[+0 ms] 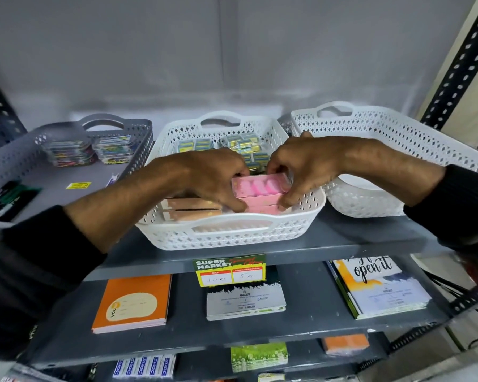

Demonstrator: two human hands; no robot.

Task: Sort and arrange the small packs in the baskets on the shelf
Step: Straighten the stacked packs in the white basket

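Observation:
A white perforated basket (232, 232) stands in the middle of the top shelf. Inside it, my left hand (213, 175) and my right hand (307, 166) both grip a stack of pink packs (257, 187) from either end. Two orange-brown packs (191, 209) lie at the basket's front left, partly under my left hand. Several small blue-and-yellow packs (196, 146) sit at the back of the same basket.
A grey basket (17, 161) on the left holds clear boxes of coloured clips (69, 151). An empty-looking white basket (398, 139) stands on the right. Notebooks (133, 303) and a price tag (231, 271) occupy the shelf below. Slotted metal uprights frame both sides.

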